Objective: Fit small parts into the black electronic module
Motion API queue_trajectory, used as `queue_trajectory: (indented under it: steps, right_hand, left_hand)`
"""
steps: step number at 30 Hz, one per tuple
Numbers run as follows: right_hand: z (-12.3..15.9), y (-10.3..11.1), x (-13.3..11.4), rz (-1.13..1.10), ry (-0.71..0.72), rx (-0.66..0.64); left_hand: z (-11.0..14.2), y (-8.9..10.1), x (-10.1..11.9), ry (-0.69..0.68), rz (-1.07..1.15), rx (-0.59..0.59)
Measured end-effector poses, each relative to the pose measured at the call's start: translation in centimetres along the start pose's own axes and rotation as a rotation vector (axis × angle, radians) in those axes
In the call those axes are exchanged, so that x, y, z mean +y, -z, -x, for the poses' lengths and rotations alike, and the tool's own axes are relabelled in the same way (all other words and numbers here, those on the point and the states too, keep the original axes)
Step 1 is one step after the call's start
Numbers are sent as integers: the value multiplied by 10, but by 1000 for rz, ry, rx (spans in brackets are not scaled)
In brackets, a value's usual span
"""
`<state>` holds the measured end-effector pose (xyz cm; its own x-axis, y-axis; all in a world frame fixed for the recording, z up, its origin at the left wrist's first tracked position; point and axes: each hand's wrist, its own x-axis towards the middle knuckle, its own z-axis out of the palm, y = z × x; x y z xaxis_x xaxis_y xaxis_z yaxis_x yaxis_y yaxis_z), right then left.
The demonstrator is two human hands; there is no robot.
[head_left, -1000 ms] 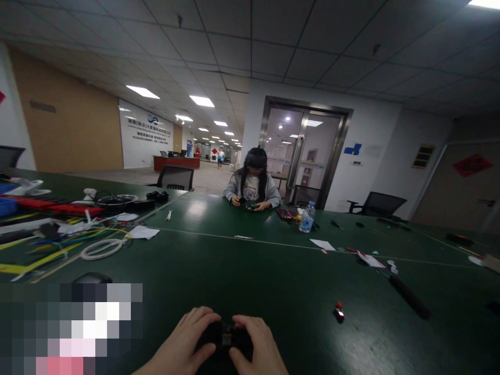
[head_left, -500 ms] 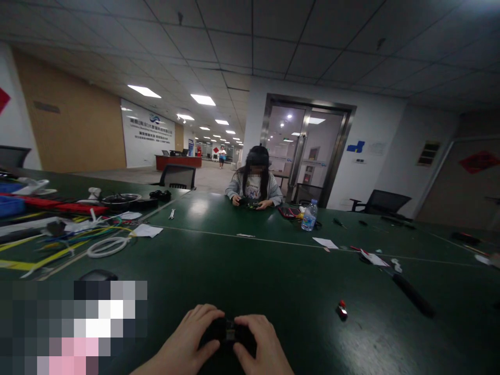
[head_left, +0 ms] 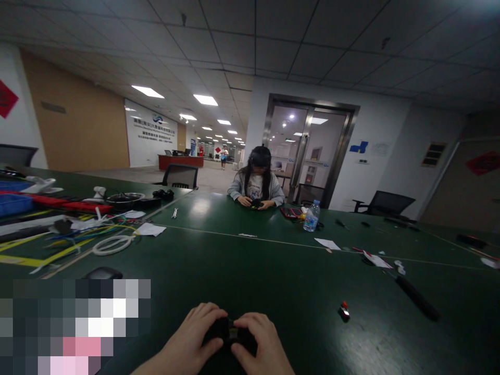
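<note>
At the near edge of the dark green table, my left hand (head_left: pixel 199 336) and my right hand (head_left: pixel 260 341) grip a small black object (head_left: pixel 233 333) from both sides. Thumbs press its near side and fingers curl over the far side. Most of it is hidden by my hands, and its kind cannot be made out. A lighter patch shows in its middle, between my fingertips. To the right of my right hand lies a small red and silver piece (head_left: pixel 344 311).
A black-handled tool (head_left: pixel 417 297) lies at right. Across the table (head_left: pixel 219 260) a person (head_left: pixel 257 182) holds a dark object near a water bottle (head_left: pixel 311 216). Cables (head_left: pixel 113 245), a blue bin (head_left: pixel 15 204) and a small wrench (head_left: pixel 175 212) are at left. Lower left is pixelated.
The view has shifted slightly, so the room sits a little further right. My hands keep their grip on the black object. The person opposite has brought their hands closer together.
</note>
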<state>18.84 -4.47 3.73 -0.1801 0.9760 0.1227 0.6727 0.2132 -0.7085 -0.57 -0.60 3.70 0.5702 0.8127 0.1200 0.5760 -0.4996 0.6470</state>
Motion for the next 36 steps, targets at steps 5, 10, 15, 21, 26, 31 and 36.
queue_trajectory:
  steps: [5,10,15,21,26,31,36]
  right_hand:
    - [-1,1,-2,27,-35,-12]
    - [-1,-1,0,7,5,3]
    - [-1,-3,0,-34,21,119]
    - [1,4,0,-101,27,149]
    - [5,8,2,-155,-1,199]
    - [7,9,9,-229,0,281]
    - [9,13,17,-326,-46,364]
  left_hand:
    - [-1,1,3,14,-6,-15]
    - [-2,0,1,18,-10,-11]
    - [0,2,4,4,1,-22]
    - [1,3,5,0,8,-9]
    - [1,1,3,-8,9,-1]
    - [2,4,5,8,18,-7]
    - [3,5,7,22,31,-20]
